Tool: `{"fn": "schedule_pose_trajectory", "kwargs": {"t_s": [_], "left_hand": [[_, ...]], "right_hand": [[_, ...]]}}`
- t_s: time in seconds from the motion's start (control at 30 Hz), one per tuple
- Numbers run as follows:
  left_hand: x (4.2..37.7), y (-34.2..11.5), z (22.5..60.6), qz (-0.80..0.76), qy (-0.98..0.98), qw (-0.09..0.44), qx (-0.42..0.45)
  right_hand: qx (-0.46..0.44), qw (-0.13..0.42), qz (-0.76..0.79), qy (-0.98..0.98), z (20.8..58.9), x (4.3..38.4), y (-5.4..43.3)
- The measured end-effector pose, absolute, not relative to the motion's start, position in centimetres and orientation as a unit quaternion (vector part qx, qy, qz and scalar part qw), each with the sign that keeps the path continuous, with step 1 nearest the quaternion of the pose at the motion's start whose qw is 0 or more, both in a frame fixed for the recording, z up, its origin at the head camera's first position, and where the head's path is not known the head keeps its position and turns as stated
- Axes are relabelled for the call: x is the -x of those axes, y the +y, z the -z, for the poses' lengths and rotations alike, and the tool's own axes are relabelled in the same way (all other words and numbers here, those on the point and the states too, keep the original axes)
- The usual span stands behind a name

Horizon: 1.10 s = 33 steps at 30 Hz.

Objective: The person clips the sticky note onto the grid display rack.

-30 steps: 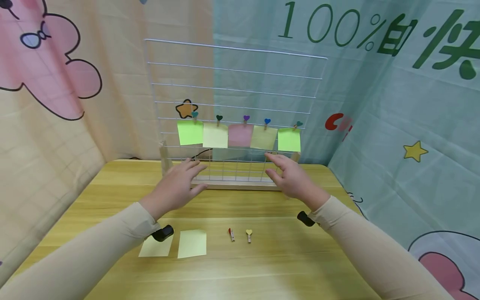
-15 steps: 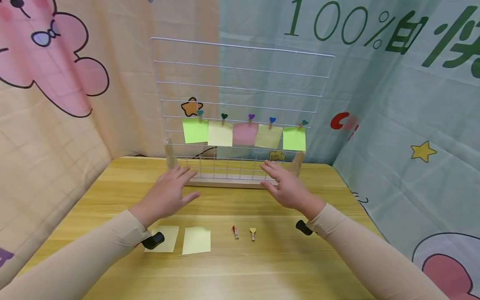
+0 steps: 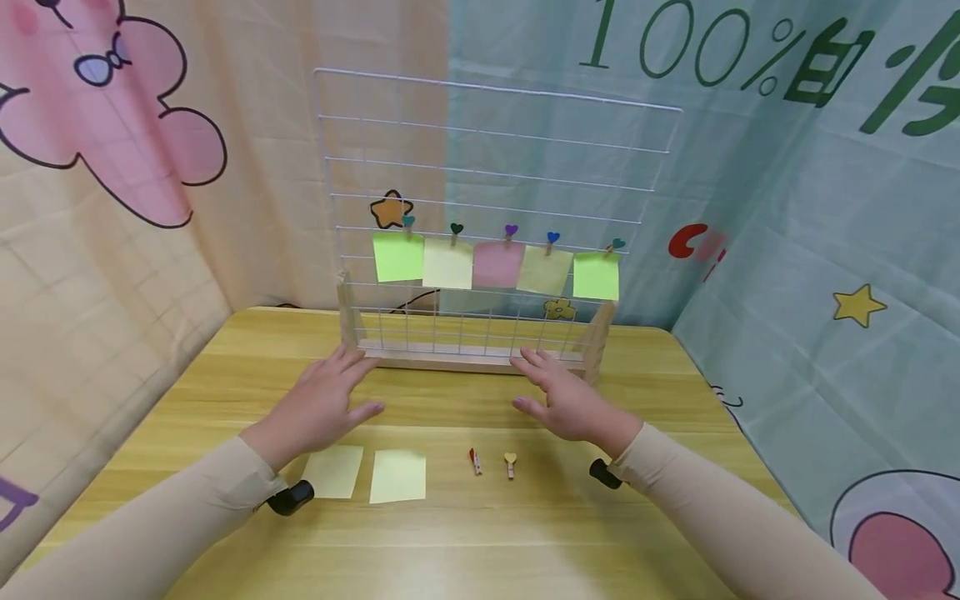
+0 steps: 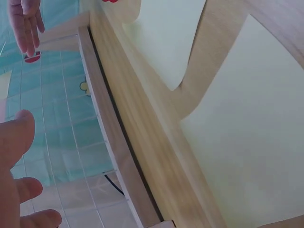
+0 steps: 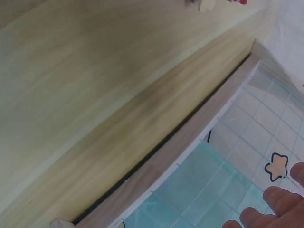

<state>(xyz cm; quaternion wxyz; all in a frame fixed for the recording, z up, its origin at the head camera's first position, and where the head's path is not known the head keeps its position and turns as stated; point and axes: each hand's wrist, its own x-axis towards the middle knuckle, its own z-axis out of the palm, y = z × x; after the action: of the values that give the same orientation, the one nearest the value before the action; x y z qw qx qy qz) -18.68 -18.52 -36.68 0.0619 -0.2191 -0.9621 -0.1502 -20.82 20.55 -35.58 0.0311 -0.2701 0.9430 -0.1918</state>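
My left hand (image 3: pixel 318 408) hovers above the table at left, fingers extended and holding nothing. My right hand (image 3: pixel 570 400) is held the same way at right, before the rack's right foot. Behind them stands a white wire grid rack (image 3: pixel 480 175) on a wooden base (image 3: pixel 450 358). A row of sticky notes hangs on it from heart-topped clothespins, with a pink note (image 3: pixel 498 264) in the middle. On the table nearer me lie two pale yellow sticky notes (image 3: pixel 398 477), a red-topped clothespin (image 3: pixel 476 462) and a yellow heart clothespin (image 3: pixel 511 465).
The wooden table (image 3: pixel 480 542) reaches back to a patterned curtain (image 3: pixel 787 233) that surrounds it on the left, rear and right. Black wrist cameras (image 3: pixel 291 498) sit under both sleeves. The rack's wooden side feet (image 3: pixel 597 337) flank its base.
Both hands have drawn back from the rack toward me, the left also shifting left. The head view has moved slightly. Hanging notes, loose notes and clothespins stay in place.
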Motion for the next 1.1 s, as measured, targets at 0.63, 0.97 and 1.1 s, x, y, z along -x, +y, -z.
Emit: {"fn": "schedule_pose_trajectory", "kwargs": {"t_s": [0.63, 0.97, 1.1], "left_hand": [[16.7, -22.0, 40.1, 0.154, -0.968, -0.024, 0.196], [16.1, -23.1, 41.2, 0.189, -0.958, -0.106, 0.189], [16.0, -23.4, 41.4, 0.182, -0.955, -0.122, 0.198]], "right_hand": [[0.269, 0.141, 0.145, 0.942, 39.5, 20.7, 20.3], [0.284, 0.176, 0.128, 0.934, 40.6, 20.6, 20.4], [0.294, 0.177, 0.12, 0.932, 40.9, 20.6, 20.3]]}}
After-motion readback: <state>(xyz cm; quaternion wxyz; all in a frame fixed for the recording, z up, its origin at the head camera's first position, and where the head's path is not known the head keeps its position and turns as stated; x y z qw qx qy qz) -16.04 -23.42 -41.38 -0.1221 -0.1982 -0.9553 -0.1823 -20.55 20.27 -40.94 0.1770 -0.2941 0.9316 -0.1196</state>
